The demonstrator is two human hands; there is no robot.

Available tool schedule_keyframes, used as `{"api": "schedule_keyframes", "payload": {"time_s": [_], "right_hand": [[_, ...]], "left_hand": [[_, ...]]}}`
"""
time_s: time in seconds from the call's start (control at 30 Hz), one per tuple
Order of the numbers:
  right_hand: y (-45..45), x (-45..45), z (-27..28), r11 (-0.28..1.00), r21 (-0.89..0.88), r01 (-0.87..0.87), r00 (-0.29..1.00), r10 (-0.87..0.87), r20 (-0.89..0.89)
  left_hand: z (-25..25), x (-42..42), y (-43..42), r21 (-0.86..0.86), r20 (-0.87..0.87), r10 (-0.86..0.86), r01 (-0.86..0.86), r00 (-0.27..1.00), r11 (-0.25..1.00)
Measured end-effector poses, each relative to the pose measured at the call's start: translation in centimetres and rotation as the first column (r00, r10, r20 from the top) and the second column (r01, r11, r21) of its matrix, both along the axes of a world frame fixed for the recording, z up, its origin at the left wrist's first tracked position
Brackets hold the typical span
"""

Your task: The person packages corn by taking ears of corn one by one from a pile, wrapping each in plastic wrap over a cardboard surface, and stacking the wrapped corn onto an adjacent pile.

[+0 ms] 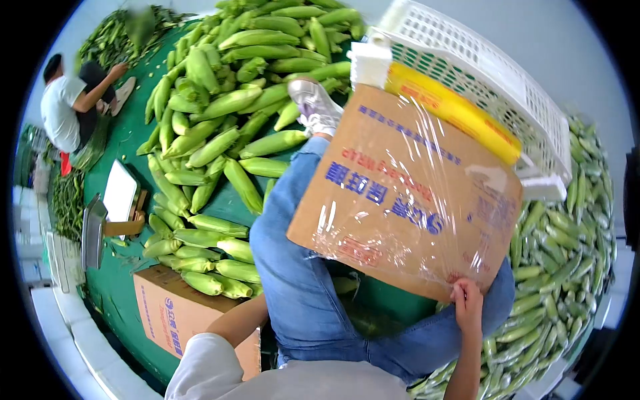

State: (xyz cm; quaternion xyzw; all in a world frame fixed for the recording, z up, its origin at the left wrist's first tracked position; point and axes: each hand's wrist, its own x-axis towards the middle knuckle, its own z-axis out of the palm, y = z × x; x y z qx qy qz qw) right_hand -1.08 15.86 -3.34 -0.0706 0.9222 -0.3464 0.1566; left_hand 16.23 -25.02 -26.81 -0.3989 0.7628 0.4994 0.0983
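Note:
A flat brown cardboard sheet [393, 193] with blue and red print rests across my lap. Clear plastic wrap [320, 233] is stretched over it, and a yellow roll tube [453, 110] lies along its far edge. My right hand [467, 297] is closed at the near edge of the cardboard, pinching the plastic wrap there. My left forearm reaches down beside my left thigh, near a pile of green corn [220, 267], and the hand itself is hidden behind my leg.
A big heap of corn in husks [247, 80] lies ahead. Wrapped corn [547, 280] is piled at right. A white basket [480, 67] stands behind the cardboard. At left are a cardboard box [180, 320], a scale [120, 193] and a seated person [67, 107].

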Motion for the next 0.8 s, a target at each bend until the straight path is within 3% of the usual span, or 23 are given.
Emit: {"api": "schedule_keyframes", "payload": {"time_s": [0.3, 0.4, 0.43, 0.47, 0.53, 0.57, 0.6, 0.63, 0.67, 0.7, 0.73, 0.77, 0.8], "right_hand": [[0.3, -0.2, 0.5, 0.997, -0.076, -0.031, 1.0, 0.031, -0.003], [0.0, 0.1, 0.8, 0.997, -0.076, -0.029, 0.999, 0.028, -0.02], [0.0, 0.1, 0.5, 0.997, -0.064, -0.031, 0.999, 0.028, -0.041], [-0.1, 0.2, 0.4, 0.998, -0.053, -0.034, 0.998, 0.03, -0.062], [-0.4, 0.3, 0.9, 0.998, -0.03, -0.053, 0.994, 0.05, -0.1], [-0.4, 0.4, 0.7, 0.998, -0.023, -0.063, 0.989, 0.059, -0.132], [-0.5, 0.5, 0.6, 0.998, -0.016, -0.066, 0.984, 0.063, -0.166], [-0.7, 0.6, 0.9, 0.998, -0.005, -0.065, 0.981, 0.063, -0.182], [-0.8, 1.0, 0.8, 0.998, 0.021, -0.051, 0.976, 0.054, -0.212], [-0.8, 1.2, 0.5, 0.998, 0.049, -0.049, 0.968, 0.059, -0.242], [-0.9, 1.1, 0.3, 0.996, 0.075, -0.054, 0.957, 0.073, -0.28], [-1.0, 1.3, 0.1, 0.994, 0.096, -0.052, 0.948, 0.079, -0.309], [-1.0, 1.3, 0.2, 0.987, 0.134, -0.089, 0.933, 0.13, -0.337]], "left_hand": [[2.5, 1.0, -0.5, 0.172, -0.022, -0.143, 0.145, 0.989, 0.974], [5.7, 1.2, -4.4, 0.263, -0.132, -0.267, 0.294, 0.955, 0.919], [7.1, 1.2, -7.0, 0.215, -0.119, -0.267, 0.288, 0.956, 0.933], [8.3, 1.5, -9.7, 0.125, -0.041, -0.221, 0.225, 0.974, 0.966], [11.4, 1.6, -14.8, -0.184, 0.119, 0.127, -0.104, 0.985, 0.977], [15.4, 0.0, -13.9, -0.29, -0.027, 0.222, -0.22, 0.975, 0.931], [19.7, -1.5, -13.1, -0.278, -0.215, 0.201, -0.257, 0.956, 0.925], [24.0, -3.0, -12.3, -0.259, -0.389, 0.16, -0.274, 0.907, 0.926], [25.2, -4.4, -10.8, -0.383, -0.531, -0.011, -0.228, 0.847, 0.895], [27.1, -6.4, -7.1, -0.492, -0.498, -0.1, -0.186, 0.861, 0.85], [29.0, -8.7, -4.0, -0.648, -0.454, -0.482, 0.094, 0.75, 0.756], [31.7, -11.7, 0.0, -0.848, -0.225, -0.774, 0.273, 0.592, 0.455], [31.7, -14.0, 3.6, -0.809, -0.24, -0.853, 0.39, 0.464, 0.44]]}}
